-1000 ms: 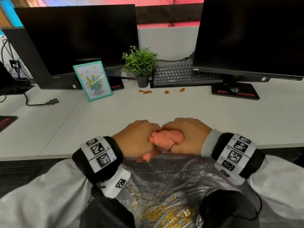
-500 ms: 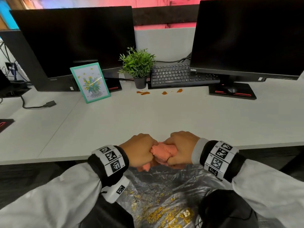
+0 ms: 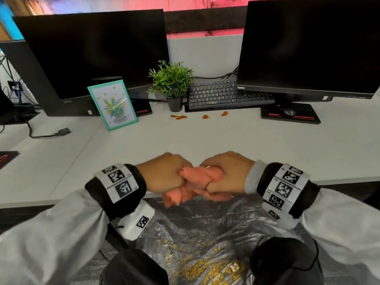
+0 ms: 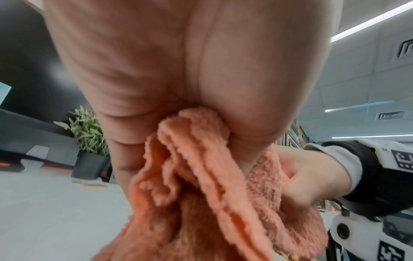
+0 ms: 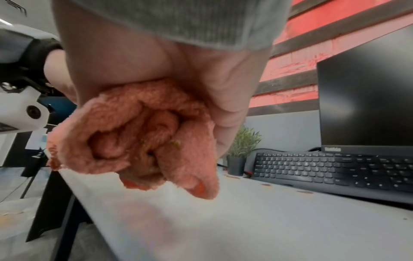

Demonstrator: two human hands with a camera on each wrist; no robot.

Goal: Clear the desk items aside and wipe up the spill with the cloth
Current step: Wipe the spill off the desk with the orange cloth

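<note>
A bunched orange cloth (image 3: 197, 182) is gripped between both fists at the desk's front edge, over a plastic sheet. My left hand (image 3: 166, 172) curls round its left end, and my right hand (image 3: 228, 171) curls round its right end. In the left wrist view the cloth (image 4: 201, 176) hangs in folds from the palm. In the right wrist view the cloth (image 5: 145, 141) is balled up with bits of residue in its folds. Small orange spill spots (image 3: 178, 117) lie on the desk in front of the potted plant (image 3: 172, 85) and the keyboard (image 3: 222, 94).
Two black monitors (image 3: 92, 52) (image 3: 312, 46) stand at the back on their bases. A teal picture frame (image 3: 112, 104) leans at the left. A loose cable plug (image 3: 63, 131) lies far left. The plastic sheet (image 3: 195, 239) below the desk edge holds yellow crumbs.
Both hands, with the cloth, have drawn back slightly toward the desk's front edge, and the cloth between them looks more twisted and hangs lower over the plastic sheet.
</note>
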